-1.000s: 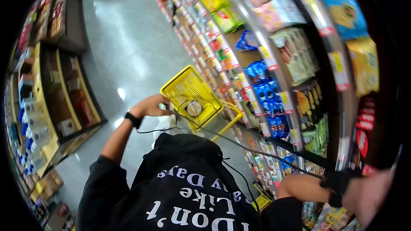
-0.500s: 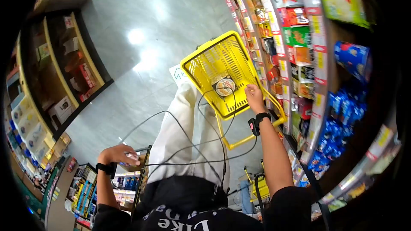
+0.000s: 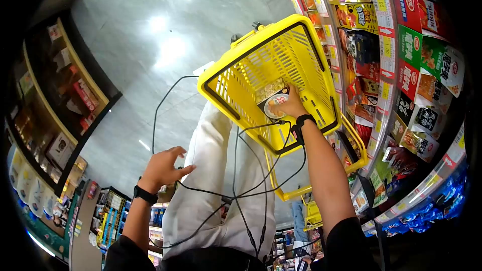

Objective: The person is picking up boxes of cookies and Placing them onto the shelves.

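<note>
A yellow shopping basket (image 3: 228, 105) with slotted sides stands in front of my legs, its mouth facing me and its handle swung down on the near side. Inside it is a dark food package (image 3: 271, 104) printed with a round bowl of food. My right hand (image 3: 292, 104) reaches into the basket and closes on the package's right side; some fingertips are hidden. To the left of my legs, my left hand (image 3: 168, 167) hangs in the air, fingers apart, with nothing visible in it. Black cables (image 3: 221, 196) cross in front of my legs.
Shelves of packaged snacks (image 3: 411, 78) with price-tag strips run close along the right. A dark shelf unit with light edges (image 3: 75, 85) stands at the left. Behind me are another yellow basket (image 3: 312, 214) and a wire rack of goods (image 3: 106, 216).
My right hand has moved from the basket's near rim down onto the package inside. My left hand has moved up and right, its fingers spreading. The basket and right shelves appear larger.
</note>
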The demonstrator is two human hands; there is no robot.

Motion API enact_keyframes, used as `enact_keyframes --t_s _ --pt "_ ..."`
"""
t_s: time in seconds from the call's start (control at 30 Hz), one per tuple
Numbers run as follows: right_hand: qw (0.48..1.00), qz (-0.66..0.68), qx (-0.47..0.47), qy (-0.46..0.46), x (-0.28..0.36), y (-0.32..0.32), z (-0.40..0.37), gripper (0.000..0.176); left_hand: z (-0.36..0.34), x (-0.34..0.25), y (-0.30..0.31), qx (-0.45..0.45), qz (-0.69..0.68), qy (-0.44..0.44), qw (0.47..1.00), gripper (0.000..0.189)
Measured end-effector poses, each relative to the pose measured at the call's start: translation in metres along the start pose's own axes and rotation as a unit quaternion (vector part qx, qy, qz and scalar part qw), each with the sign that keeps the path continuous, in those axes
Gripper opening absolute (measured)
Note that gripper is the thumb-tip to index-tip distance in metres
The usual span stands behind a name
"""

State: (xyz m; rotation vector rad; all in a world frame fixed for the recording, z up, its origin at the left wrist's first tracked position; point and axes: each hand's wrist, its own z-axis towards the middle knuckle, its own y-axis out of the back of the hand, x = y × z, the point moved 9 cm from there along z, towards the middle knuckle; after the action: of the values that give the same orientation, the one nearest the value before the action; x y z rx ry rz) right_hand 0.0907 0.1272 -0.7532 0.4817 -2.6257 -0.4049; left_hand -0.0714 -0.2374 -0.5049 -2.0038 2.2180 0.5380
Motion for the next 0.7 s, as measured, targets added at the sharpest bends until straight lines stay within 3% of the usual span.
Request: enact_keyframes --t_s 0.1,0.17,0.23,0.3,0.33,0.43,0.57,0.6,0.7 --pt "1.000 -0.012 0.003 -0.004 -0.008 0.010 0.011 0.127 0.011 -0.011 0.002 -0.029 -0.006 -0.010 1.000 0.054" --pt "0.994 0.008 0.112 -0.007 -0.017 0.003 0.018 0.127 0.012 -0.016 0.005 -0.029 0.003 -0.008 1.000 0.056" --pt "0.994 -0.023 0.110 0.001 -0.008 0.003 0.007 0.116 0.011 -0.025 0.007 -0.033 0.013 -0.031 0.999 0.064" --pt "0.974 0.207 0.083 0.039 0.008 0.000 -0.012 0.105 0.005 -0.035 0.012 -0.041 0.015 -0.038 0.998 0.063" --pt "0.991 0.113 0.069 0.016 0.032 0.021 -0.032 0.092 0.004 -0.041 0.013 -0.049 0.021 -0.056 0.997 0.062" --pt "0.983 0.171 -0.007 0.067 0.051 0.053 -0.068 0.082 -0.008 -0.056 0.011 -0.058 0.051 -0.102 0.992 0.063" --pt "0.936 0.244 -0.097 0.233 0.115 0.136 -0.169 0.074 -0.028 -0.103 0.021 -0.057 0.090 -0.136 0.985 0.066" --pt "0.943 0.188 -0.119 0.246 0.127 0.156 -0.200 0.075 -0.034 -0.120 0.028 -0.069 0.061 -0.146 0.985 0.077" --pt "0.947 0.081 -0.166 0.261 0.191 0.220 -0.326 0.079 -0.091 -0.214 0.072 -0.215 -0.024 -0.320 0.922 0.106"
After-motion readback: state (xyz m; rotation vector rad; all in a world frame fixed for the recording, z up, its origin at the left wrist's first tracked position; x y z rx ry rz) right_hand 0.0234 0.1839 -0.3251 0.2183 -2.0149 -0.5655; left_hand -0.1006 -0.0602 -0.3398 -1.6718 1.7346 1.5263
